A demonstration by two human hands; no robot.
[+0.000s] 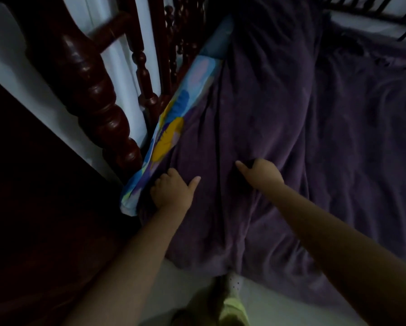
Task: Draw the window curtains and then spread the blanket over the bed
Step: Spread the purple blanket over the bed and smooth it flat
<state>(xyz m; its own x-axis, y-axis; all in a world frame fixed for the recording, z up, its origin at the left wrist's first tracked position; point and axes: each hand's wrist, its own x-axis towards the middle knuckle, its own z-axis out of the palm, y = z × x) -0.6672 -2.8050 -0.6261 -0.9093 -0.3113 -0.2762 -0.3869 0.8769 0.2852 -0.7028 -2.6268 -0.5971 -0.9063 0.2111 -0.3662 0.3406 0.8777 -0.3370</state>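
Two bare forearms reach out from the near edge toward the bed, over a strip of pale floor and a bit of yellow-green clothing at the bottom. At their ends both hands grip the purple blanket. The left hand has its fingers curled into the cloth right at the left edge of the bed, thumb sticking out to the right. The right hand is bunched around a fold a little farther in, thumb pointing left. Held apart like this, near the one edge, they look set to tug the cloth flat and square it along that side.

That blanket already lies over most of the bed, running from the near edge, where it hangs down toward the floor, to the far end; it is still rumpled, with long creases leading away from the hands. A patterned sheet in blue and yellow shows as a strip along the left side, just beside the left hand.

Close on the left stands a dark red wooden bed frame with turned posts and spindles, tight against the mattress, so I judge it would hinder any tucking there. Black metal rails cross the far right corner. The room is dim.
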